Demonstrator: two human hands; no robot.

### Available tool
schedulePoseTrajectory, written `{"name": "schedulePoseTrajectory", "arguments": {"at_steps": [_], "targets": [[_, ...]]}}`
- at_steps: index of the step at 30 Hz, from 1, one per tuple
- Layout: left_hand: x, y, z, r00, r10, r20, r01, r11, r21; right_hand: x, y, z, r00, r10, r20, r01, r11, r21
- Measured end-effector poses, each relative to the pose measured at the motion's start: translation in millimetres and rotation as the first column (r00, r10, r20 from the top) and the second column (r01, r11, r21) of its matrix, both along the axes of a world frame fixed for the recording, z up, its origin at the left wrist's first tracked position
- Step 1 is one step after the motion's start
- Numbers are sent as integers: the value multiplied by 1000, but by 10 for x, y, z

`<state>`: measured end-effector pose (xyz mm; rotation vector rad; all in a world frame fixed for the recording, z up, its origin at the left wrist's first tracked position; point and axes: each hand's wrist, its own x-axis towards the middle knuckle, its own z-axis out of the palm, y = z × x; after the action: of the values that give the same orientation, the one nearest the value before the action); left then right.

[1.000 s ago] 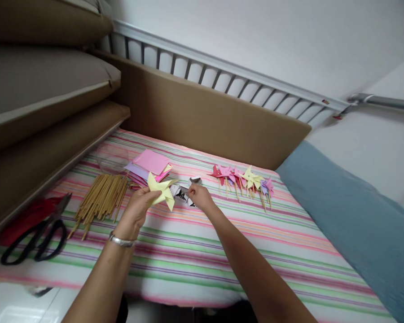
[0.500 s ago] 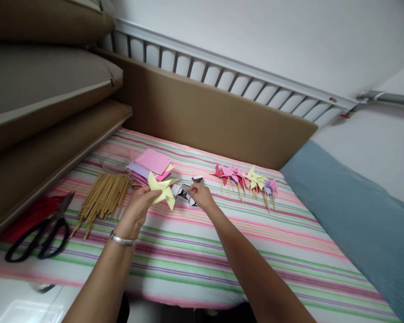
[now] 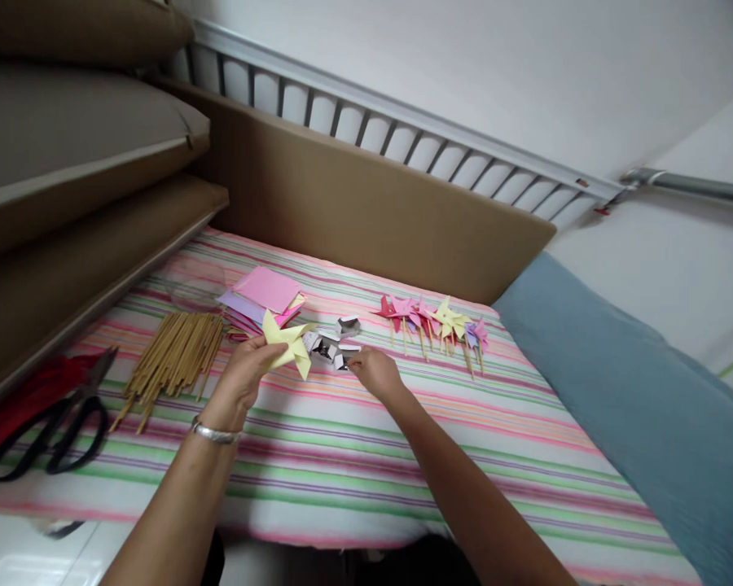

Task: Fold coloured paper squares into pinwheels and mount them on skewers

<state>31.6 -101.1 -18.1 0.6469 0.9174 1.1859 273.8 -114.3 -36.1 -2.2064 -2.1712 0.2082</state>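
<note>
My left hand (image 3: pixel 244 374) pinches a folded yellow paper pinwheel (image 3: pixel 288 345) between thumb and fingers, its blades spread. My right hand (image 3: pixel 375 373) is closed at the right edge of a small open box (image 3: pixel 342 360) with dark contents, its fingertips pressed together; whatever they hold is too small to make out. Beside that box lies another small box with dark pieces (image 3: pixel 323 348), and a little behind them sits a third small box (image 3: pixel 348 326). A stack of coloured paper squares (image 3: pixel 267 289) lies just behind the pinwheel.
A pile of thin wooden sticks (image 3: pixel 171 354) lies left of my left hand. Black-handled scissors (image 3: pixel 67 423) rest on red material (image 3: pixel 37 395) at far left. Finished pinwheels on sticks (image 3: pixel 443 319) lie at the right. A striped cloth (image 3: pixel 354 456) covers the surface; a brown panel (image 3: pixel 366 195) stands behind.
My right hand has moved slightly right and down, from the middle of the small boxes to their right side. My left hand keeps the yellow pinwheel. The view has shifted a little.
</note>
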Motion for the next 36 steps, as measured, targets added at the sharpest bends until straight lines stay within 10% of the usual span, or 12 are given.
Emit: {"name": "schedulePoseTrajectory", "arguments": {"at_steps": [10, 36], "targets": [[-9, 35, -88, 998, -46, -38, 46, 999, 3, -220, 261, 10, 983, 36, 180, -2, 982, -187], [-19, 40, -64, 999, -31, -17, 31, 999, 10, -240, 228, 7, 998, -46, 35, 51, 984, -170]]}}
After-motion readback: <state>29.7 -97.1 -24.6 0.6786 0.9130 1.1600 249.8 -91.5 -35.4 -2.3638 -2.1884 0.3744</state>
